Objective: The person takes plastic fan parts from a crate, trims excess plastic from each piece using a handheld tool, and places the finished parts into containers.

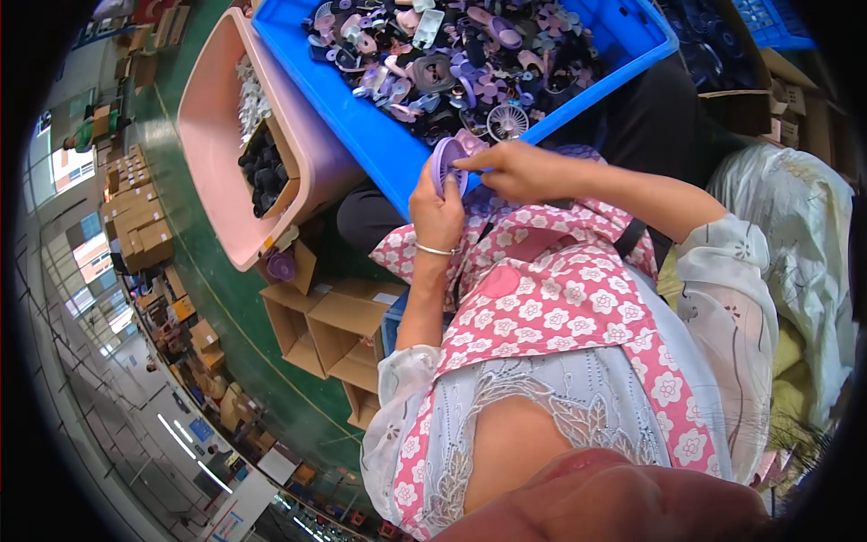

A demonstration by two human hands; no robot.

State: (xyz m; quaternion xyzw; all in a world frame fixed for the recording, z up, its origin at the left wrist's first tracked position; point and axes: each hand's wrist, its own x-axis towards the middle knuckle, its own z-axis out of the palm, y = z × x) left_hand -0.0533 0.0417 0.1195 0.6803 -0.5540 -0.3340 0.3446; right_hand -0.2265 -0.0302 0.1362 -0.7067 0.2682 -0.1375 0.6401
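Note:
My left hand (436, 215) is closed around the edge of a round purple fan grille (444, 163) with slots, held upright over the near rim of a blue crate. My right hand (524, 172) comes in from the right with its fingers curled, its index fingertip reaching the grille's inner face. Whatever sits inside those curled fingers is hidden. In the blue crate (361, 155) lies a heap of small fan parts (433, 72) in purple, pink, black and white. A pale round fan grille (508, 122) rests at the heap's near edge, just beyond my right hand.
A pink tub (203, 135) stands left of the crate, holding white pieces and a carton of black parts (264, 172). Opened cardboard boxes (348, 325) sit on the green floor. At right are a white sack (786, 217) and more cartons (799, 99). Stacked boxes (135, 226) line the far left.

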